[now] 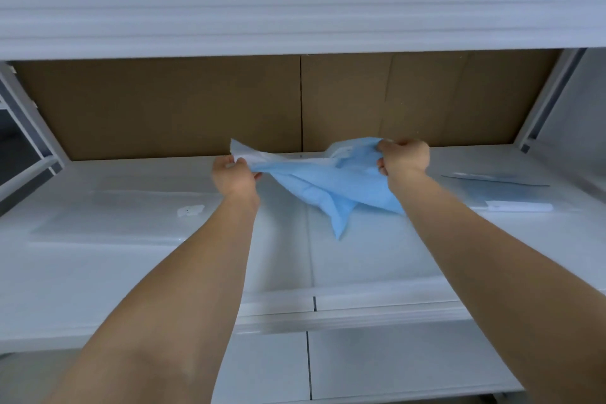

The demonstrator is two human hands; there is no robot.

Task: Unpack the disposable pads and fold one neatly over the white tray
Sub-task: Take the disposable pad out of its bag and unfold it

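A blue disposable pad (331, 187) with a white underside hangs crumpled in the air above the white shelf surface. My left hand (234, 175) pinches its left, white-backed corner. My right hand (405, 157) grips its right edge, fingers curled round the bunched sheet. The pad stretches between both hands, and a loose point droops toward the surface below. A flat white tray (108, 220), wrapped in clear film with a small white label, lies on the shelf to the left of my left arm.
A flat clear packet (501, 193) with a white strip lies at the right of the shelf. Brown cardboard (164, 102) forms the back wall. A white upper shelf (295, 10) overhangs the work area. Metal frame posts stand at both sides.
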